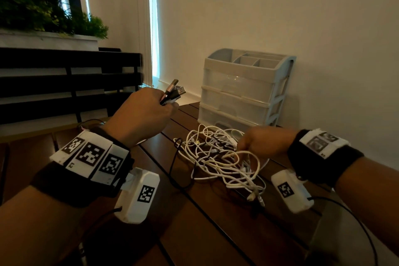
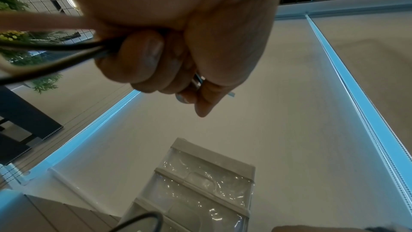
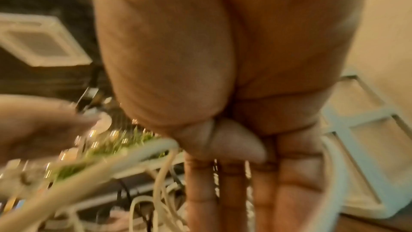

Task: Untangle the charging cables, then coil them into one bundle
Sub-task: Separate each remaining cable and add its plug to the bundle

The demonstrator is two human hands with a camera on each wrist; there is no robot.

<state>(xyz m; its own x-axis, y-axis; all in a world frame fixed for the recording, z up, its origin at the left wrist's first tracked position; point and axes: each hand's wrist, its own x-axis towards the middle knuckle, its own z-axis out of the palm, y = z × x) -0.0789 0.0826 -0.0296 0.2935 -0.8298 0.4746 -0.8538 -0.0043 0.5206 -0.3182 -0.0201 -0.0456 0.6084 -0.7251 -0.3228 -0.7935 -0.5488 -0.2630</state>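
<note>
My left hand (image 1: 170, 103) is raised over the table's left side, fist closed round several cable ends; a pink-sleeved plug and USB plugs (image 1: 175, 90) stick up out of it. In the left wrist view the left hand's (image 2: 178, 84) curled fingers clamp black and pinkish cables (image 2: 55, 48) that trail off to the left. A tangle of white cables (image 1: 218, 157), with some black strands, lies on the table's middle. My right hand (image 1: 244, 149) reaches into its right side. In the blurred right wrist view the thumb (image 3: 234, 144) pinches a white cable (image 3: 133, 158) against straight fingers.
A grey drawer organiser (image 1: 244, 88) with clear drawers stands against the wall behind the tangle. The table (image 1: 216, 233) is dark wooden slats. A black cable loop (image 1: 174, 157) lies left of the tangle. A black slatted bench (image 1: 64, 84) and plants (image 1: 43, 6) are at the left.
</note>
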